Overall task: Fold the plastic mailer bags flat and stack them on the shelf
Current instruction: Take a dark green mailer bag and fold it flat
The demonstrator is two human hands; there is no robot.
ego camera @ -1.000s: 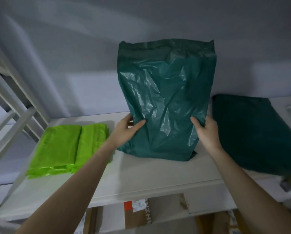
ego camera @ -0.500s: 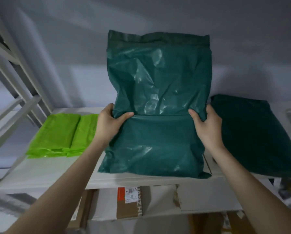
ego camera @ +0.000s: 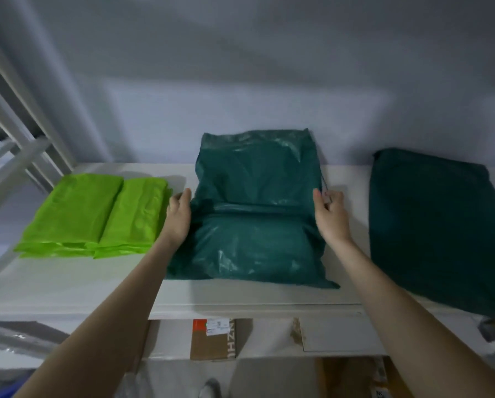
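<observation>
A dark green mailer bag [ego camera: 255, 225] lies on the white shelf [ego camera: 68, 285], creased across its middle, with its top end resting up against the back wall. My left hand [ego camera: 179, 218] holds the bag's left edge at the crease. My right hand [ego camera: 332, 218] pinches its right edge at the same height. A second dark green bag [ego camera: 441, 225] lies flat on the right of the shelf. Folded lime-green bags [ego camera: 97, 216] are stacked in two piles on the left.
A white ladder-like frame [ego camera: 19, 156] slants at the far left. A grey wall stands close behind the shelf. Below the shelf's front edge sit cardboard boxes [ego camera: 214, 340] and white panels.
The bag stood upright in both hands, was pulled toward the front edge, and now lies down on the shelf with its top lowered toward the wall. Both hands slid to its side edges.
</observation>
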